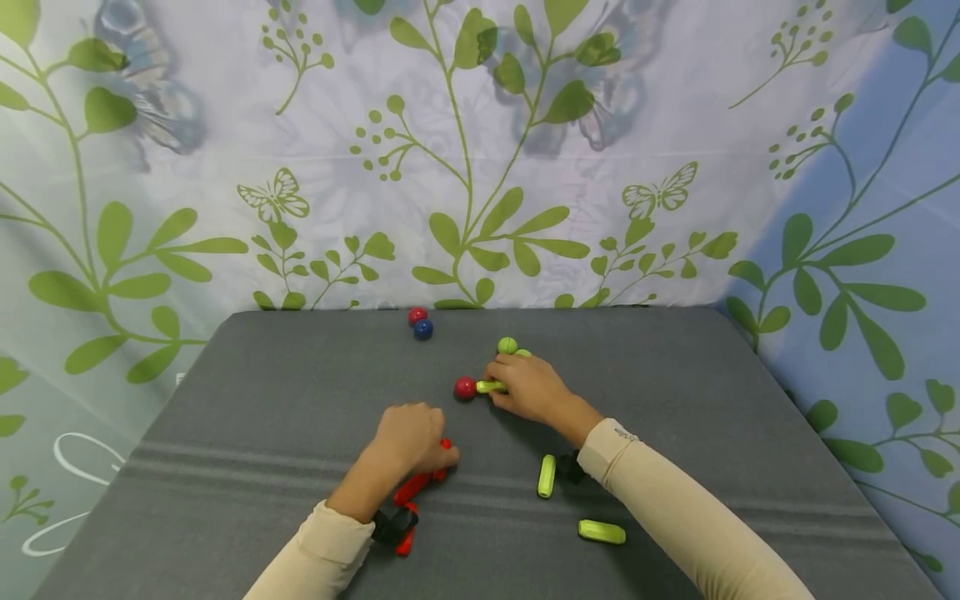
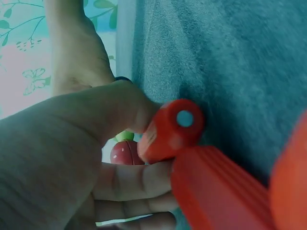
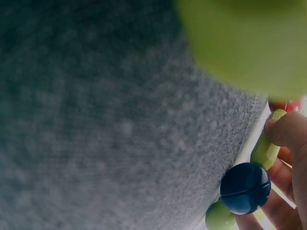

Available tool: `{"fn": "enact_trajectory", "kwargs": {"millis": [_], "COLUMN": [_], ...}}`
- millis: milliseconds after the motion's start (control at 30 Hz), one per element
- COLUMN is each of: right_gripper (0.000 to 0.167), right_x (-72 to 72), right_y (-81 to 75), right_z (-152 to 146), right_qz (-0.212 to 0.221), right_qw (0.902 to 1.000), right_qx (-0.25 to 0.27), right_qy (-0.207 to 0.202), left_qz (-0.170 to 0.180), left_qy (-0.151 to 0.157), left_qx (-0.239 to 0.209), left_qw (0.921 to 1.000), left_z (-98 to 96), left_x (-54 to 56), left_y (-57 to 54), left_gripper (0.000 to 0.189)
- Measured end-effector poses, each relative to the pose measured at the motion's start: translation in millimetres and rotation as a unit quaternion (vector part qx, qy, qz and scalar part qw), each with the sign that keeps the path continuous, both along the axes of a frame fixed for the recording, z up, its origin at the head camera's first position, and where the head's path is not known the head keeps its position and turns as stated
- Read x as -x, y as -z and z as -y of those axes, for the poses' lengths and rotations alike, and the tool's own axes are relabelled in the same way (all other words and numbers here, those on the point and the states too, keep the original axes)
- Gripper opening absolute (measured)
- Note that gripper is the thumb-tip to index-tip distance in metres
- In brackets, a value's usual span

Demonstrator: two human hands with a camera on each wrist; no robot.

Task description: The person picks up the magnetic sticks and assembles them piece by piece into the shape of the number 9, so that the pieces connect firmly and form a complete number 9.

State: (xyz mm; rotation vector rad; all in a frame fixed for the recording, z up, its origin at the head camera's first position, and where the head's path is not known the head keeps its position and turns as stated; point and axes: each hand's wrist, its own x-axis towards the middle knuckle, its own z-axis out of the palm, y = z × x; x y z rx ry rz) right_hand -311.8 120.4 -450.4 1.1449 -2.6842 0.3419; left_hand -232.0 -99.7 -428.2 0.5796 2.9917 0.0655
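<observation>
Grey table [image 1: 675, 400], side edges [image 1: 791, 417] well away; left grip [image 1: 411, 437] pinching red stick [image 2: 164, 138], right grip [image 1: 532, 387] green stick [image 1: 487, 387].

My table [image 1: 285, 392] has a dark grey woven top, with faint pale bands running across its nearer half. Toward the far edge I see a red ball [image 1: 417, 316] and a blue ball [image 1: 423, 330] side by side, a lime ball [image 1: 507, 344] off to their right, and a second red ball [image 1: 465, 388] nearer the middle. Closer in, I have two lime sticks [image 1: 547, 476] lying well apart at different angles, and left of them a red stick [image 1: 406, 544], partly hidden.
</observation>
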Motion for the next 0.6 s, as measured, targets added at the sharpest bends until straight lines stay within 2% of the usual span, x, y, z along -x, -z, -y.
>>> {"fn": "enact_trajectory", "kwargs": {"millis": [133, 333, 467, 600], "right_gripper": [0.015, 0.015, 0.016, 0.016], "right_x": [-1.3, -1.7, -1.4, -1.5], "right_y": [-0.8, 1.9, 2.1, -0.6], "right_z": [-1.1, -2.5, -2.2, -1.7], "right_qz": [0.009, 0.013, 0.011, 0.014], "right_qw": [1.0, 0.9999, 0.9999, 0.9999], "right_qx": [-0.002, -0.005, 0.002, 0.005], "right_qy": [0.002, 0.005, 0.005, 0.002], "left_qz": [0.013, 0.052, 0.071, 0.078], "left_qy": [-0.012, -0.048, -0.066, -0.072], "left_qx": [-0.044, -0.086, -0.087, -0.084], "left_qw": [0.9989, 0.9938, 0.9915, 0.9908], "left_z": [-5.1, -13.1, -18.3, -21.8], "left_x": [10.1, 34.3, 47.4, 51.7], "left_y": [2.8, 9.8, 9.0, 4.5], "left_gripper": [0.051, 0.05, 0.046, 0.043]}}
